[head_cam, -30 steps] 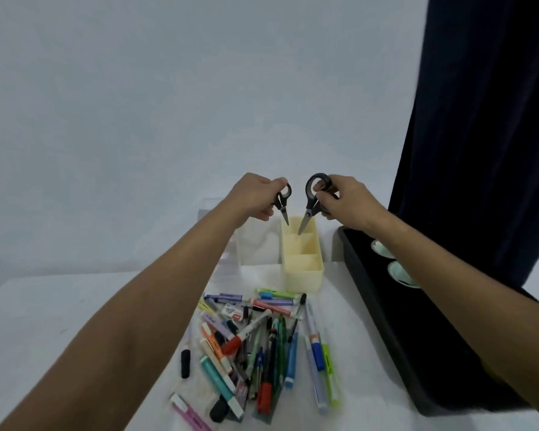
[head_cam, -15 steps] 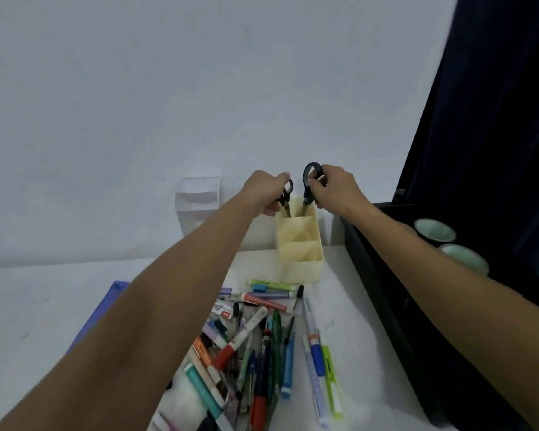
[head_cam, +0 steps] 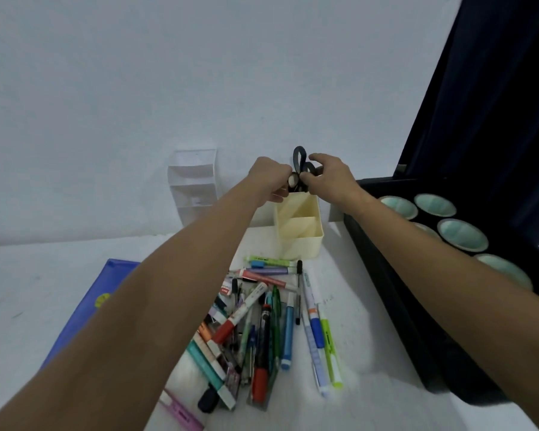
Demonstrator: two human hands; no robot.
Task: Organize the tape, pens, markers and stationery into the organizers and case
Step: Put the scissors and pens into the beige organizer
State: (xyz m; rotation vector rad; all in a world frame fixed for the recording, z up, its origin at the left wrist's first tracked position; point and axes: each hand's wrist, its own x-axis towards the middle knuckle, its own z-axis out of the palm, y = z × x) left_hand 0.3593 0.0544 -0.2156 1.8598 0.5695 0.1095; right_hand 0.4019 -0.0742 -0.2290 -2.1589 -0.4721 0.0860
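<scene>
In the middle of the frame my left hand [head_cam: 269, 178] and right hand [head_cam: 330, 177] are close together over the far slot of the yellow organizer [head_cam: 299, 231], each closed on scissors [head_cam: 300, 164]; the handles overlap, so I cannot tell surely which hand has which pair. I think the good way is to lower the blades straight into the far slot, points down, one pair at a time, and open the fingers only when the tips are at the bottom. The pens [head_cam: 262, 321] lie loose on the counter [head_cam: 355, 353], lower centre.
</scene>
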